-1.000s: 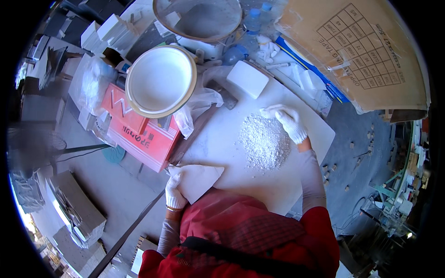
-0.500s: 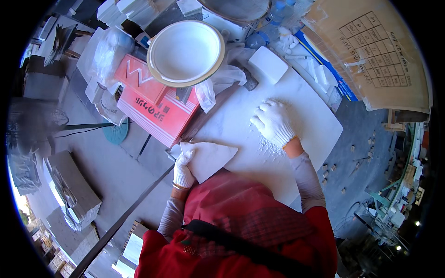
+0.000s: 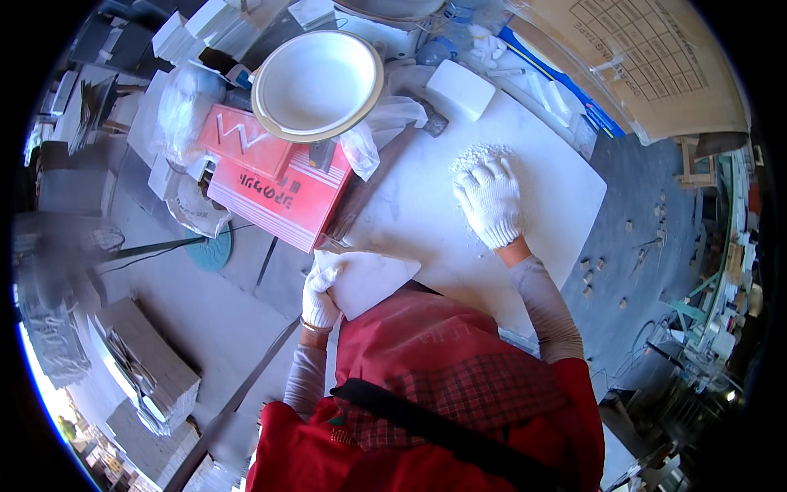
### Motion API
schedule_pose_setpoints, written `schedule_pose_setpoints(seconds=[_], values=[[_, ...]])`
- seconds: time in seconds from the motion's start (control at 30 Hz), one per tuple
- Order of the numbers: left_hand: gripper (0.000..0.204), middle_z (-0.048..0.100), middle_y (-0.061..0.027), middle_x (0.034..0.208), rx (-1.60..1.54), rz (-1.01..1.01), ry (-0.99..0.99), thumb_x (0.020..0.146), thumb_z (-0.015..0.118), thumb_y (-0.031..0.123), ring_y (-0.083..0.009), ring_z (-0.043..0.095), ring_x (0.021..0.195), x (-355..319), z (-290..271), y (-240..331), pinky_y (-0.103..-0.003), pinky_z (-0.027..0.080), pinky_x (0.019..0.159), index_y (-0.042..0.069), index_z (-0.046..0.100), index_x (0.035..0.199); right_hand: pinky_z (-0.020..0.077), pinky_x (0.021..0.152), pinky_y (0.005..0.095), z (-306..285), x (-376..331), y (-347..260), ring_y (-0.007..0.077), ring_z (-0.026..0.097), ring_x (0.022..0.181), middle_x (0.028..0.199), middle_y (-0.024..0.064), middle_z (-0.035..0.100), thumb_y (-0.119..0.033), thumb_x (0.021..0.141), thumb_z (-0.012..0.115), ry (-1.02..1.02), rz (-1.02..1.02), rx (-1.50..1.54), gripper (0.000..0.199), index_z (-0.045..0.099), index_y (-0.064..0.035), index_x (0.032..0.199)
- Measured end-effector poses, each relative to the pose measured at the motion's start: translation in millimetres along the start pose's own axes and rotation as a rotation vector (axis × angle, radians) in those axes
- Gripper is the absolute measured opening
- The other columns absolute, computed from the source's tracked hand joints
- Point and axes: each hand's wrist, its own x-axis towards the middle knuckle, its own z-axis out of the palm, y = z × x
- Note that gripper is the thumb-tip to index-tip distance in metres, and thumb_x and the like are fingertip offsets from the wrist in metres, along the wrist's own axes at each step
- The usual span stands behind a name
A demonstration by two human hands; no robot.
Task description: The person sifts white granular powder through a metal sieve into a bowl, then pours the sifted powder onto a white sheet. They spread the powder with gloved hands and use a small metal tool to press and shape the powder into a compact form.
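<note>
My right hand (image 3: pixel 490 202), in a white knit glove, lies flat with fingers spread on a heap of small white chips (image 3: pixel 478 155) on a white slab (image 3: pixel 426 221). My left hand (image 3: pixel 318 293), also gloved, grips the near-left edge of a white sheet (image 3: pixel 369 279) resting at the slab's near corner. Most of the heap is hidden beneath my right palm. My red apron fills the lower middle of the view.
A white bowl (image 3: pixel 317 82) sits on red flat boxes (image 3: pixel 275 184) left of the slab. A white block (image 3: pixel 461 88) and clear plastic bag (image 3: pixel 373 135) lie at the slab's far edge. Stacked tiles (image 3: pixel 143 373) stand lower left, a brown board (image 3: pixel 656 57) upper right.
My right hand has slid over the chip heap and pressed it flat, spreading it toward the slab's far side. My left hand stays on the white sheet.
</note>
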Motion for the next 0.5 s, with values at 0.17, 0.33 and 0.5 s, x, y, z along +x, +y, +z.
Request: schedule_pose_setpoints(seconds=[0.17, 0.33, 0.5], values=[[0.04, 0.074, -0.0121, 0.121, -0.01, -0.045, -0.03, 0.09, 0.072, 0.014, -0.0259, 0.069, 0.111, 0, -8, 3, -0.041, 0.054, 0.106, -0.005, 0.07, 0.125, 0.0417, 0.115, 0.0549, 10, -23, -69, 0.033, 0.057, 0.13, 0.127, 0.0071, 0.067, -0.04, 0.09, 0.073, 0.062, -0.175, 0.099, 0.035, 0.074, -0.0143, 0.113], [0.046, 0.073, -0.0117, 0.122, 0.122, -0.057, -0.051, 0.092, 0.072, 0.021, -0.0235, 0.07, 0.11, -4, -2, 16, -0.038, 0.054, 0.104, -0.005, 0.066, 0.13, 0.0404, 0.118, 0.0563, 29, -20, -75, 0.0364, 0.055, 0.133, 0.13, 0.0118, 0.066, -0.026, 0.096, 0.063, 0.044, -0.19, 0.028, 0.028, 0.072, -0.0094, 0.117], [0.049, 0.072, -0.0139, 0.125, -0.001, -0.102, -0.018, 0.089, 0.073, 0.02, -0.0281, 0.068, 0.116, -7, -10, 7, -0.043, 0.052, 0.109, -0.006, 0.067, 0.13, 0.0397, 0.119, 0.0582, 33, -20, -17, 0.037, 0.054, 0.135, 0.133, 0.0119, 0.066, -0.028, 0.097, 0.064, 0.067, -0.077, -0.033, 0.03, 0.073, -0.0111, 0.119]])
